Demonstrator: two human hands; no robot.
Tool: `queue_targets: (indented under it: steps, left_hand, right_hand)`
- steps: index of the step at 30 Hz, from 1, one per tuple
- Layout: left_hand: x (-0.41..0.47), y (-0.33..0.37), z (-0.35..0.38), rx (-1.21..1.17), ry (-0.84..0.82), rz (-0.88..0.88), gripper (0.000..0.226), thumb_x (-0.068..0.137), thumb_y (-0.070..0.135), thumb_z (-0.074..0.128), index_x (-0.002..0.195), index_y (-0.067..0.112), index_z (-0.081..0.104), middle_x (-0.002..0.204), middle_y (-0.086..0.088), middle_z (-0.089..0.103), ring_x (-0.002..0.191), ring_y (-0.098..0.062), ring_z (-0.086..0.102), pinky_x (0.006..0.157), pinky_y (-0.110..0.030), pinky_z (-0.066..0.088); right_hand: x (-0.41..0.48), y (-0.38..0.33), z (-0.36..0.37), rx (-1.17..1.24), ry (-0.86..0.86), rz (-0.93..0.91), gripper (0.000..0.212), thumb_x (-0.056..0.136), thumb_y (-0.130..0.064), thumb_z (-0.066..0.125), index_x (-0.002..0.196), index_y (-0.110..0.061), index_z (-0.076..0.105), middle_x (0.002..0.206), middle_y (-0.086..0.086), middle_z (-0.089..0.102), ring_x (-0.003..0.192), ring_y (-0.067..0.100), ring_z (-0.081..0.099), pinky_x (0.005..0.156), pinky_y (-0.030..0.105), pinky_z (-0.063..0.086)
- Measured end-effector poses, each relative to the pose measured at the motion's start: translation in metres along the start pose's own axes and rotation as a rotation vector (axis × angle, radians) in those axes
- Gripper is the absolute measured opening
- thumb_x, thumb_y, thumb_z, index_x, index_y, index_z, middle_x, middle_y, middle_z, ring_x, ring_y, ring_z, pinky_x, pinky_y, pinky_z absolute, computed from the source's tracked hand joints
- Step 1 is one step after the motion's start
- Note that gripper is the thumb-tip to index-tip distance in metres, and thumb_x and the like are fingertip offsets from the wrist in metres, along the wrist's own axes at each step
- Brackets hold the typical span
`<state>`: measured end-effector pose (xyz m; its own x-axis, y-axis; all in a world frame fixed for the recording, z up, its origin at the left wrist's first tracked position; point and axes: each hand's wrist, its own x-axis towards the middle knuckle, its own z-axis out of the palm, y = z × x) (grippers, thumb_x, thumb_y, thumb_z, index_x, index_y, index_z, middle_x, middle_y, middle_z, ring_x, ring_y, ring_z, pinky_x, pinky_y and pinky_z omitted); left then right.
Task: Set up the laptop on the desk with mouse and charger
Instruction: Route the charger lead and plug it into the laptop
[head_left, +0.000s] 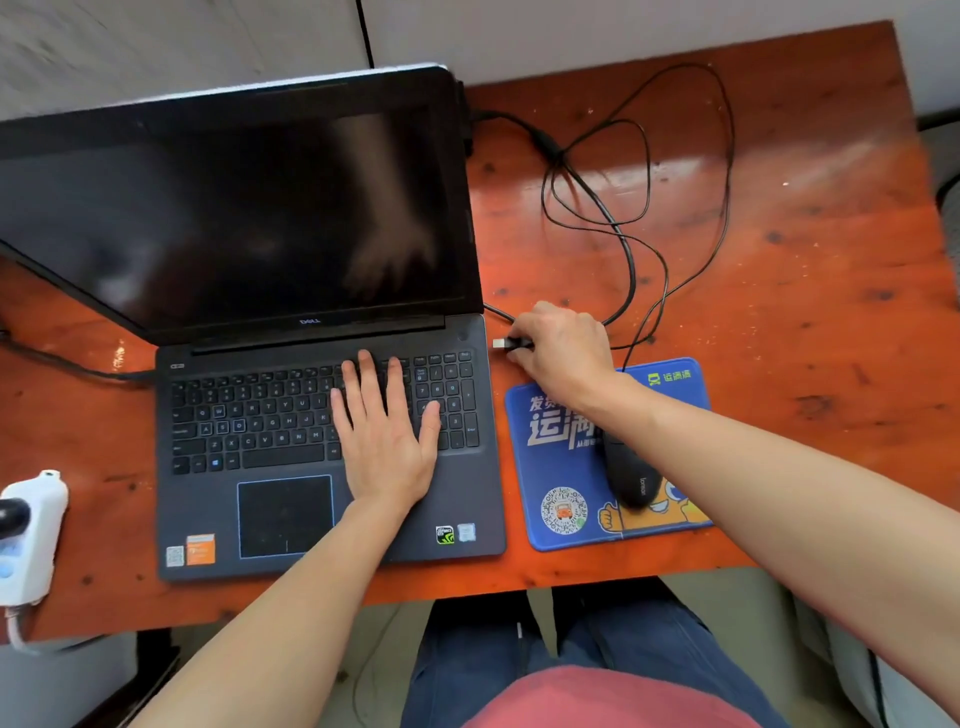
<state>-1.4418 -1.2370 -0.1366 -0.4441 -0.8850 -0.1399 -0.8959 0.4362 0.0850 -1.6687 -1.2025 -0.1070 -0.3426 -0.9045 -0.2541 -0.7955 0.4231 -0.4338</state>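
Observation:
An open dark laptop (249, 415) with a black screen stands on the orange wooden desk (805, 312). My left hand (384, 436) lies flat on the right part of its keyboard, fingers spread. My right hand (561, 348) pinches the mouse's USB plug (503, 343), whose metal tip points at the laptop's right edge, a short gap away. The black mouse (626, 467) rests on a blue mouse pad (561, 499), partly under my right forearm. Its thin cable (644, 171) loops across the desk behind. A thicker black cable (511, 122) runs to the laptop's rear right corner.
A white power strip (31, 535) with a black plug in it lies at the desk's left front edge. Another black cable (67, 364) runs along the desk left of the laptop. A pale wall stands close behind the desk. My legs show below the front edge.

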Motion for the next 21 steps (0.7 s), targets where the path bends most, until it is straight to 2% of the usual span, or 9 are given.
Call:
queue_targets:
  steps: [4, 10, 14, 16, 18, 21]
  left_hand:
    - [0.000, 0.000, 0.001, 0.004, 0.014, -0.006, 0.066, 0.095, 0.051, 0.028, 0.147, 0.010, 0.030, 0.156, -0.019, 0.022, 0.146, -0.034, 0.015, 0.118, -0.051, 0.013]
    - [0.000, -0.001, 0.003, 0.003, 0.031, -0.004, 0.066, 0.095, 0.050, 0.028, 0.147, 0.011, 0.028, 0.157, -0.018, 0.021, 0.147, -0.033, 0.013, 0.119, -0.051, 0.011]
    - [0.001, 0.001, 0.003, 0.010, 0.031, -0.007, 0.066, 0.094, 0.049, 0.030, 0.146, 0.010, 0.030, 0.157, -0.019, 0.022, 0.146, -0.034, 0.014, 0.118, -0.051, 0.013]
    - [0.001, 0.001, 0.003, 0.018, 0.030, -0.006, 0.065, 0.094, 0.049, 0.030, 0.146, 0.010, 0.030, 0.157, -0.018, 0.021, 0.146, -0.034, 0.014, 0.118, -0.051, 0.013]
    - [0.001, 0.001, 0.003, 0.018, 0.029, -0.007, 0.066, 0.094, 0.049, 0.030, 0.147, 0.010, 0.030, 0.157, -0.018, 0.021, 0.146, -0.034, 0.014, 0.118, -0.051, 0.013]
    - [0.001, 0.002, 0.003, 0.016, 0.031, -0.005, 0.066, 0.094, 0.050, 0.030, 0.147, 0.011, 0.031, 0.157, -0.018, 0.022, 0.146, -0.034, 0.015, 0.118, -0.051, 0.014]
  right_hand:
    - [0.000, -0.008, 0.003, -0.058, -0.023, -0.038, 0.018, 0.087, -0.025, 0.063, 0.103, -0.016, 0.067, 0.100, 0.007, 0.061, 0.086, 0.037, 0.062, 0.069, 0.040, 0.045]
    - [-0.011, -0.008, 0.013, 0.114, -0.075, -0.012, 0.024, 0.088, -0.029, 0.061, 0.107, -0.015, 0.067, 0.102, 0.009, 0.057, 0.093, 0.039, 0.059, 0.075, 0.044, 0.048]
    - [-0.007, -0.008, 0.011, 0.080, -0.003, 0.048, 0.024, 0.085, -0.038, 0.067, 0.099, -0.018, 0.068, 0.099, 0.007, 0.061, 0.088, 0.037, 0.060, 0.063, 0.035, 0.036]
    - [-0.005, -0.009, 0.010, 0.046, -0.002, 0.050, 0.024, 0.086, -0.038, 0.067, 0.099, -0.017, 0.070, 0.098, 0.007, 0.060, 0.085, 0.038, 0.061, 0.063, 0.034, 0.034]
    - [-0.005, -0.010, 0.010, 0.053, -0.015, 0.035, 0.025, 0.088, -0.035, 0.065, 0.104, -0.016, 0.069, 0.099, 0.008, 0.060, 0.087, 0.039, 0.061, 0.065, 0.036, 0.040]
    - [-0.010, -0.007, 0.009, 0.149, 0.000, 0.034, 0.029, 0.088, -0.027, 0.066, 0.114, -0.016, 0.061, 0.108, 0.009, 0.064, 0.097, 0.037, 0.061, 0.077, 0.042, 0.049]
